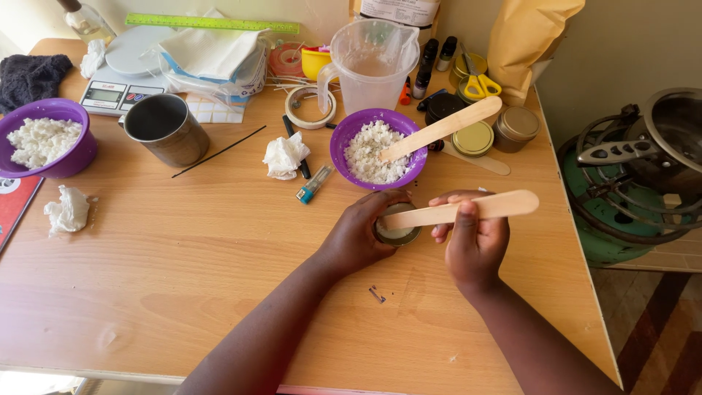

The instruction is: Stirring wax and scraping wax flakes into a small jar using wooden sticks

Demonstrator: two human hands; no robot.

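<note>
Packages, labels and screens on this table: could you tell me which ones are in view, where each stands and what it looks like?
Digital scale: far left of the table, white, round platform, small grey screen.
Labelled container: back edge, behind the clear jug; white label, cut off by the frame.
Paper bag: back right corner, tall, tan.
Printed red sheet: left edge, flat, partly cut off.
Tins: right of the purple bowl, round, gold lids.
</note>
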